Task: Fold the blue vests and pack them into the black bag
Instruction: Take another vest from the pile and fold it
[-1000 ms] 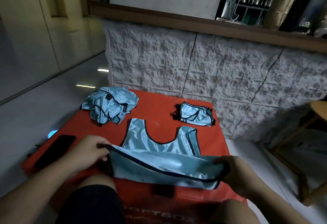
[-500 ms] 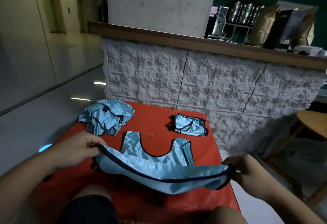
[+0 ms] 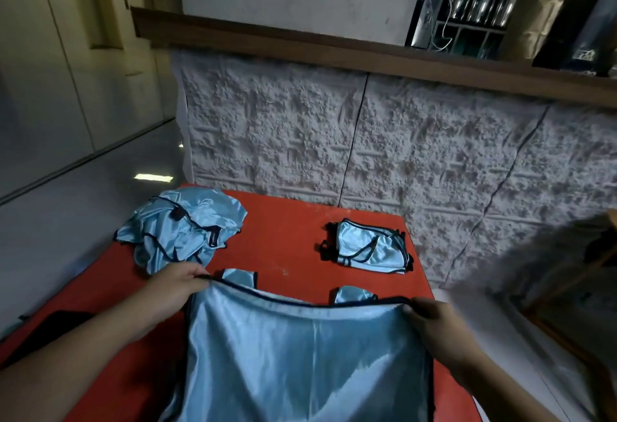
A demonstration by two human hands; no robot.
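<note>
Two hands hold one blue vest by its dark-trimmed hem, spread wide above a red tabletop. The left hand pinches the hem's left corner, its fingers curled over the edge of the cloth; the right hand grips the right corner the same way, thumb and fingers closed on the trim. Between them the hem runs in a shallow sag, and the shiny cloth falls toward the camera, covering most of the near part of the tabletop. Just beyond the raised hem, the two shoulder straps of the same vest lie flat on the red surface, one near each hand. Farther back on the left sits a crumpled heap of blue vests, close to the left hand but apart from it. Back on the right lies a small folded vest, a neat bundle with black trim showing at its edges, well apart from the heap. A dark flat thing rests at the left edge of the tabletop, partly hidden by the left forearm; what it is cannot be told. Behind the tabletop stands a rough white wall topped by a wooden ledge, with brown paper bags on the right.
</note>
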